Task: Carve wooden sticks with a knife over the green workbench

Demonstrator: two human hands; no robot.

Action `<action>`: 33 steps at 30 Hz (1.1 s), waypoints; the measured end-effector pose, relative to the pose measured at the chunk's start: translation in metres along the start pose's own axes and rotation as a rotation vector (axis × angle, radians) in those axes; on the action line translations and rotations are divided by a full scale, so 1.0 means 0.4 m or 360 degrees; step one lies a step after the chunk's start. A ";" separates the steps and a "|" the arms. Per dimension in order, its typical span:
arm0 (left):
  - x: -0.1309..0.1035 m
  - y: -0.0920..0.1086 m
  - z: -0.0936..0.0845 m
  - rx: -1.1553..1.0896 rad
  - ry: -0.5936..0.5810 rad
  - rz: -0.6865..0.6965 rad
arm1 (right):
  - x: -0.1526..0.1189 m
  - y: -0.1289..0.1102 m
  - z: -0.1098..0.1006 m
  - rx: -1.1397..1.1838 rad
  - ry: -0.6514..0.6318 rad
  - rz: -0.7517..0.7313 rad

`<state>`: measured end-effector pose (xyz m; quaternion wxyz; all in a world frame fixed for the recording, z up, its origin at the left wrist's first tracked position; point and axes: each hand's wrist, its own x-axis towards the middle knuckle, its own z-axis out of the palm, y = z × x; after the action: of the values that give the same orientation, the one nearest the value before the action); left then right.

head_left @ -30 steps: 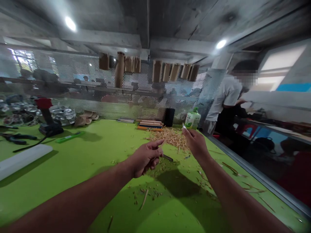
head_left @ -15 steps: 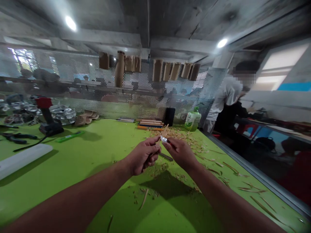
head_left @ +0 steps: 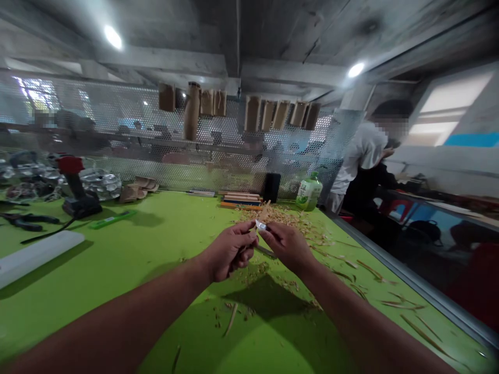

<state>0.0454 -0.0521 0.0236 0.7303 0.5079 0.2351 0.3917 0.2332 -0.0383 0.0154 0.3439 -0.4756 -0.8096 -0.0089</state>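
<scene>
Over the middle of the green table (head_left: 132, 254), the left hand (head_left: 230, 252) pinches a wood stick (head_left: 265, 209), the right hand (head_left: 289, 246) grips a small blade (head_left: 261, 226) against it, and the far bottle (head_left: 310, 194) has blurry writing (head_left: 304, 189).

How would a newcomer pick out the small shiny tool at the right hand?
On the green tabletop, find the pale heap of shavings. On its near side, the left hand and right hand come close; the small shiny tool pokes out of the right. Its silvery gleam sets it apart from the tan strip beside it.
</scene>
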 end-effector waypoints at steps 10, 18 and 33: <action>-0.009 0.011 0.008 -0.0001 0.0012 -0.0075 | 0.007 0.019 -0.023 -0.0038 0.0062 0.0058; -0.016 0.008 0.011 0.0016 0.0016 -0.0124 | 0.025 0.060 -0.031 0.0089 0.0233 0.0166; -0.001 0.008 0.003 -0.0051 0.0067 0.0041 | 0.007 0.018 0.002 0.0104 0.0021 0.0060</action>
<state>0.0450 -0.0524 0.0269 0.7281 0.4908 0.2375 0.4155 0.2376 -0.0318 0.0143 0.3647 -0.4792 -0.7980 0.0209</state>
